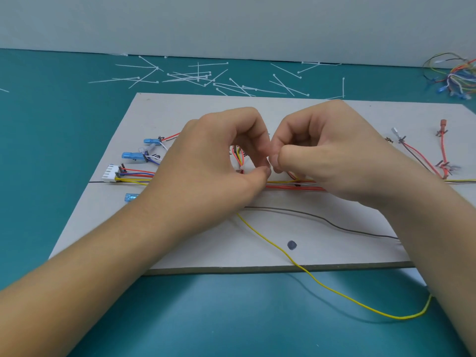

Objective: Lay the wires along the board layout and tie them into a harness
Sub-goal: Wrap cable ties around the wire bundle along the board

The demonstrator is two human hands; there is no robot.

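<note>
A grey layout board (257, 251) lies on the teal table with coloured wires laid across its middle. The wire bundle (291, 185) of red, orange and yellow strands runs left to right. My left hand (213, 173) and my right hand (329, 155) meet fingertip to fingertip over the board's centre, both pinching a small white cable tie (270, 163) above the bundle. A short branch of wires (238, 157) shows in the gap under my left fingers. Blue terminals (131, 155) and a white connector (110, 173) sit at the left wire ends.
Several loose white cable ties (195, 76) are scattered on the table behind the board. A tangle of spare wires (456, 76) lies far right. A yellow wire (334, 289) trails off the board's front edge; a brown wire (322, 219) curves across the board. Red terminal wires (443, 150) sit at right.
</note>
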